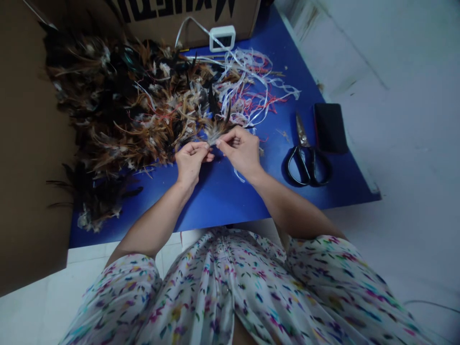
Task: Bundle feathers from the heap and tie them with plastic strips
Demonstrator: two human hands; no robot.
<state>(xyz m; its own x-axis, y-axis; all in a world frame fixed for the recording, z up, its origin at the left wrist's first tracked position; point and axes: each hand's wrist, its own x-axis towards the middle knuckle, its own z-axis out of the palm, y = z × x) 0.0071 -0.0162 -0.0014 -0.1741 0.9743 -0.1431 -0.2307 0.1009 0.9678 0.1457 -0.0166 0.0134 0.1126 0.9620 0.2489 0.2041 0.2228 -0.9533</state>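
Note:
My left hand (192, 160) and my right hand (241, 149) meet over the front of the blue table, thumbs pinched against fingers. Between them is a small bunch of feathers (216, 128), grey and fluffy at the base with dark tips pointing away from me. Both hands grip its lower end; the exact spot under the fingertips is hidden. Just beyond and to the left lies a large pile of brown and black feathers (143, 110). A tangle of white ribbon and red string (247, 86) lies behind my right hand.
Black-handled scissors (305, 163) lie on the right of the blue table (223, 206), beside a dark phone-like slab (329, 127). A small white device with a screen (222, 38) stands at the back before a cardboard box (194, 26). Dark feathers (100, 191) lie front left, near a brown panel (32, 143).

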